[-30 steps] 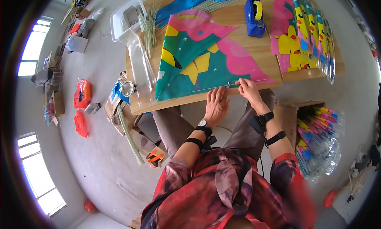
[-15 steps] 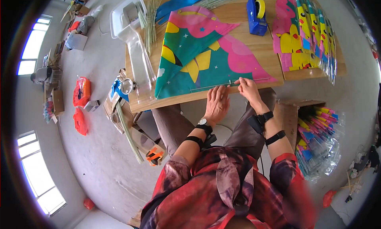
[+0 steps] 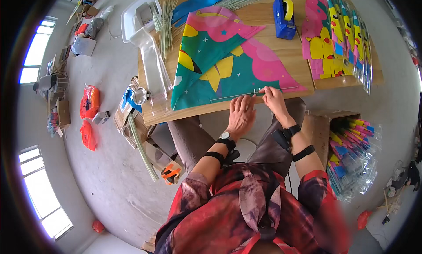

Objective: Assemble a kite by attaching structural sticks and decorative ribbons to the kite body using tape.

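Note:
A printed kite sheet [image 3: 246, 76] in green, pink and yellow lies folded over on the wooden table in front of me. Along its near edge runs a thin pale rod [image 3: 224, 98] with a small white fitting [image 3: 254, 91] on it. My left hand [image 3: 242, 115] rests with its fingers stretched out on the table's edge, fingertips touching the sheet just below the rod. My right hand [image 3: 274, 100] is closed, thumb and fingers pinched at the rod just right of the fitting; the fingers partly hide what they grip.
A blue tape dispenser [image 3: 285, 23] stands at the back of the table. Thin sticks [image 3: 167, 32], a white plastic bin [image 3: 130, 21] and clear plastic sleeves [image 3: 154, 62] lie to the left. Packed kites [image 3: 347, 32] lie at right; a cardboard box [image 3: 317, 131] below holds more.
My right hand has shifted very slightly, its fingers still pinched at the rod. The left hand and the sheet look nearly unchanged.

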Motion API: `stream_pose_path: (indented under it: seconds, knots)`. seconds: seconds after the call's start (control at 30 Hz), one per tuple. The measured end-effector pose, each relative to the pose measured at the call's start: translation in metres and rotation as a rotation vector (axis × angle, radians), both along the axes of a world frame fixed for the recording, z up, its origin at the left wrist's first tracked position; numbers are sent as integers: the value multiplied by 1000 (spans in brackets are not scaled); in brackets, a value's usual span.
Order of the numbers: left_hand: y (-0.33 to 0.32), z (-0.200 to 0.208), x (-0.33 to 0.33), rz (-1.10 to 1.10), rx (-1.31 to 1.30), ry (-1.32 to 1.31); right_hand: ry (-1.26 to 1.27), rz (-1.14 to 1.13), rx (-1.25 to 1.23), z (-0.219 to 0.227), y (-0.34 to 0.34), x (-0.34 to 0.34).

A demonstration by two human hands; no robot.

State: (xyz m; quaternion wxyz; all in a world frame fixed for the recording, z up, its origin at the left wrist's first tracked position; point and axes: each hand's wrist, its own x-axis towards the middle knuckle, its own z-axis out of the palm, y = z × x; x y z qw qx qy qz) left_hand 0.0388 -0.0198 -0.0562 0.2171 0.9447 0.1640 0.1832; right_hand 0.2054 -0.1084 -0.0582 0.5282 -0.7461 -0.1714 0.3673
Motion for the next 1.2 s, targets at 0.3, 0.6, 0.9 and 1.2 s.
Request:
stream_pose_path:
  seconds: [0.3,0.6,0.9,1.2]
  knots:
    - [-4,10,9,-6,64,28,-52,-2,-7,-2,-1,0]
    - [-1,10,9,-18,79,9,-294,38,-53,11,-2,-3]
    - [2,10,8,-23,86,14,-633,132,-228,42,11,8]
    - [4,11,8,-50,60,16,-755,293,-155,28,19,25]
